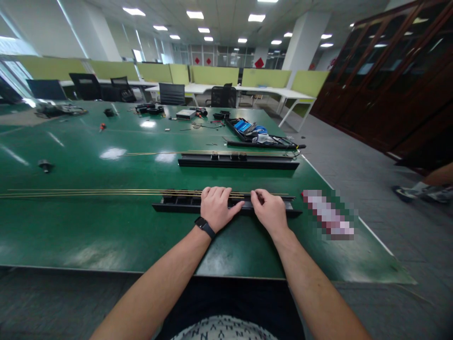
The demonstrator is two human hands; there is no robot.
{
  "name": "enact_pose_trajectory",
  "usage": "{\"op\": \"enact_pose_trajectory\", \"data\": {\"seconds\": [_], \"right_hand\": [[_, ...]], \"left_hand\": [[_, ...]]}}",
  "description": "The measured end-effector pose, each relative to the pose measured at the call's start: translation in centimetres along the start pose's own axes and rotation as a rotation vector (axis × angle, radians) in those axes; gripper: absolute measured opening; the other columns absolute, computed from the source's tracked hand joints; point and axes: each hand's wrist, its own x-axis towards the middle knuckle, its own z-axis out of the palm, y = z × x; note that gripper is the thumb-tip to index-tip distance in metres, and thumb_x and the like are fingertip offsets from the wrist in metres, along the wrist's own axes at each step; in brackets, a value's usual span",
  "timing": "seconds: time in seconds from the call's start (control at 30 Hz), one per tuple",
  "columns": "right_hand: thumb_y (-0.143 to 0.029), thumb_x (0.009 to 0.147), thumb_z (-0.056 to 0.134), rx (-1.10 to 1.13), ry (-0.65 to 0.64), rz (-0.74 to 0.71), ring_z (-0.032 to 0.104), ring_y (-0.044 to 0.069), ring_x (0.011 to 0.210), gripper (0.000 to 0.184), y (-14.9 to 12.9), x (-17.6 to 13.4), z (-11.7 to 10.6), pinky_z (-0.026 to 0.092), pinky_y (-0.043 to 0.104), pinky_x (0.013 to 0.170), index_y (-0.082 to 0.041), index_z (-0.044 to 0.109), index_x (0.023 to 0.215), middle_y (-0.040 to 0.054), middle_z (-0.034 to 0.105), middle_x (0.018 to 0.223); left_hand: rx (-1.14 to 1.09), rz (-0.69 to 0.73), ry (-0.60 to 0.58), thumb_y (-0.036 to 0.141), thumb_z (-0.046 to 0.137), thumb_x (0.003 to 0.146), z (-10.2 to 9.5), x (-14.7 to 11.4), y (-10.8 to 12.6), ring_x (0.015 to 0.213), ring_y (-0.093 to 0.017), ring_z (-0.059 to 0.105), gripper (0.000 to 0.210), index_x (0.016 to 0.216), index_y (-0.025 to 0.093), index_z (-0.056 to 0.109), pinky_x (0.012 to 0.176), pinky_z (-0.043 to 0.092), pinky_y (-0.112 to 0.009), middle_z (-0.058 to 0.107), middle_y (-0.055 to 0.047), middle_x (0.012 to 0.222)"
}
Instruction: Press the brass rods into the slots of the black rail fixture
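A long black channel-shaped rail (177,208) lies crosswise on the green table in front of me. Several thin brass-coloured rods (106,192) run along its far edge and stretch far out to the left. My left hand (216,208) rests across the rail and rods, fingers draped over the far side and thumb spread out to the right. Just right of it, my right hand (271,210) pinches thumb and forefinger together at a rod by the rail's far edge. Its fingers partly hide what they grip.
A second black rail (239,163) with thin rods lies farther back. Beyond it stands a black tray (244,131) holding blue and white items. A blurred pink-white patch (327,215) is at the right. The table's right edge (375,236) slants close by; a person's leg (439,177) shows beyond.
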Motion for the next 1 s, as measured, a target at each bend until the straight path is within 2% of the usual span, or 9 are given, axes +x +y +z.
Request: {"op": "enact_pose_trajectory", "data": {"seconds": [0.2,0.4,0.53,0.77,0.83,1.0], "right_hand": [[-0.047,0.1,0.05,-0.14,0.096,0.135,0.07,0.02,0.071,0.039,0.73,0.35,-0.48,0.04,0.03,0.071,-0.021,0.077,0.091,0.0047,0.076,0.076],[-0.045,0.1,0.053,-0.055,0.047,0.048,0.071,0.018,0.074,0.034,0.4,0.07,-0.3,0.042,0.028,0.073,-0.023,0.078,0.102,0.0027,0.077,0.08],[-0.045,0.1,0.053,-0.044,0.002,-0.01,0.071,0.018,0.076,0.033,0.32,0.03,-0.18,0.042,0.027,0.075,-0.023,0.078,0.099,0.0021,0.078,0.082],[-0.046,0.1,0.051,-0.204,0.115,0.163,0.067,0.019,0.067,0.038,1.06,0.38,-0.66,0.037,0.03,0.069,-0.021,0.077,0.089,0.0047,0.074,0.072],[-0.045,0.1,0.052,-0.167,0.111,0.149,0.067,0.018,0.067,0.035,1.07,0.32,-0.65,0.038,0.03,0.07,-0.022,0.078,0.092,0.0032,0.075,0.073],[-0.044,0.099,0.054,-0.066,0.021,0.014,0.07,0.018,0.072,0.032,0.61,0.05,-0.22,0.041,0.028,0.074,-0.023,0.078,0.101,0.0018,0.077,0.078]], "left_hand": [[0.014,0.009,0.003,0.063,0.062,0.093,-0.01,-0.01,0.02,0.104,-0.028,0.067,0.048,0.113,0.02,0.07,0.101,0.038,-0.047,0.076,-0.01,0.108],[0.009,0.006,0.012,0.061,0.063,0.092,0.06,-0.01,-0.01,0.104,-0.028,0.068,0.046,0.112,0.021,0.07,0.101,0.038,-0.047,0.076,-0.011,0.108],[0.008,0.01,0.012,0.061,0.063,0.093,0.05,-0.03,-0.06,0.104,-0.028,0.068,0.047,0.112,0.02,0.07,0.101,0.038,-0.047,0.076,-0.011,0.108],[0.003,0.005,0.017,0.062,0.062,0.093,0.07,-0.03,-0.04,0.104,-0.029,0.068,0.046,0.112,0.021,0.07,0.1,0.039,-0.047,0.076,-0.011,0.108],[0.004,0.007,0.017,0.061,0.062,0.093,0.09,-0.03,-0.03,0.103,-0.029,0.068,0.046,0.112,0.021,0.071,0.1,0.039,-0.047,0.076,-0.011,0.107],[0.007,0.013,0.017,0.061,0.063,0.093,0.12,-0.02,-0.04,0.104,-0.029,0.068,0.046,0.111,0.02,0.071,0.101,0.039,-0.048,0.076,-0.011,0.106]]}}
